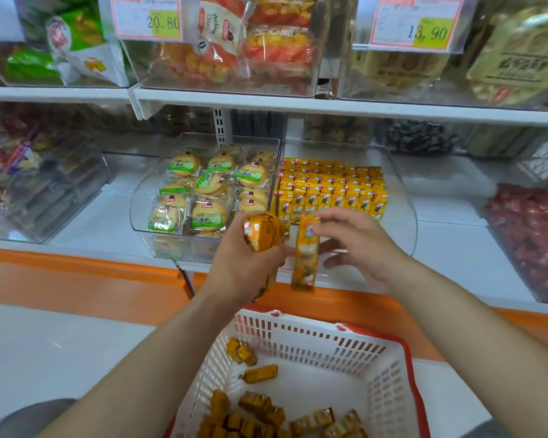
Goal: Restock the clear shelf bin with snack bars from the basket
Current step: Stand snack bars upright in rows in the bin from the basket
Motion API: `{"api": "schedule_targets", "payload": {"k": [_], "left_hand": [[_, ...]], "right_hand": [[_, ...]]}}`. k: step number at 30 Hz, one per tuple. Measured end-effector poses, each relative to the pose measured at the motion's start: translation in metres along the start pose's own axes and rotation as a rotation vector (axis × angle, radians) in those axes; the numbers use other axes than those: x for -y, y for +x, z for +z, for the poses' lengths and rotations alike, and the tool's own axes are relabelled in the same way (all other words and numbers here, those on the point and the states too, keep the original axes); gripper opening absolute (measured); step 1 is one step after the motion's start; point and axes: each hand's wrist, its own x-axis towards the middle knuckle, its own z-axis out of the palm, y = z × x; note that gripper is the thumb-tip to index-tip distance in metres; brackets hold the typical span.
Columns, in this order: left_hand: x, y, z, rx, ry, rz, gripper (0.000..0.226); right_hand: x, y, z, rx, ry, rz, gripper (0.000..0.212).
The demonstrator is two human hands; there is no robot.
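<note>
Below and in front of the clear bin [405,216], the basket [301,339] is seen with loose snack bars [260,406] left in it, so the restock is judged partway done. At the bin's front lip, a bundle of bars [261,230] is gripped in the left hand [244,267], with the fingers wrapped round it. Just right of that, a single bar [305,257] is pinched at its top end by the right hand [358,245] and hung upright over the bin's front edge. Packed rows [329,191] are stood upright in the bin's middle and rear. Risks: the single bar, held only at its tip, could be dropped outside the front wall. The bundle could be spilled if the grip is slackened. Rows could be toppled by a careless insert. A stray bar could land among the cookie packs [203,184] left of the bin.
</note>
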Motion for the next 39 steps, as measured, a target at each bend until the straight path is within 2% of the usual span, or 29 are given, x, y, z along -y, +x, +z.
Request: {"api": "schedule_targets", "payload": {"k": [4,8,12,17,25,29,32,35,37,39], "left_hand": [[0.004,0.002,-0.007,-0.002,0.002,-0.058,0.029],[0.004,0.004,-0.01,0.019,-0.051,-0.112,0.03],[0.006,0.009,-0.01,0.023,-0.049,-0.118,0.027],[0.011,0.015,-0.011,0.008,-0.007,-0.123,0.026],[0.017,0.02,-0.009,-0.008,-0.022,-0.145,0.022],[0.018,0.019,-0.009,-0.008,-0.01,-0.136,0.022],[0.016,0.02,-0.008,-0.035,0.001,-0.145,0.023],[0.014,0.02,-0.007,-0.058,-0.021,-0.139,0.025],[0.014,0.019,-0.007,-0.065,-0.062,-0.121,0.025],[0.012,0.017,-0.007,-0.061,-0.068,-0.097,0.024]], "right_hand": [[-0.006,0.028,-0.02,-0.206,-0.1,-0.135,0.022],[-0.015,0.059,-0.022,-0.306,-0.296,-0.266,0.034],[-0.032,0.092,-0.02,-0.388,-0.467,-0.271,0.033],[-0.049,0.123,-0.008,-0.35,-0.564,-0.154,0.032],[-0.056,0.134,-0.002,-0.363,-0.583,-0.111,0.037],[-0.052,0.126,-0.002,-0.292,-0.581,-0.054,0.042],[-0.044,0.112,-0.003,-0.245,-0.613,-0.073,0.04],[-0.028,0.089,-0.001,-0.264,-0.607,-0.18,0.028],[-0.019,0.068,0.007,-0.149,-0.507,-0.222,0.02],[-0.014,0.045,0.018,0.042,-0.283,-0.158,0.019]]}}
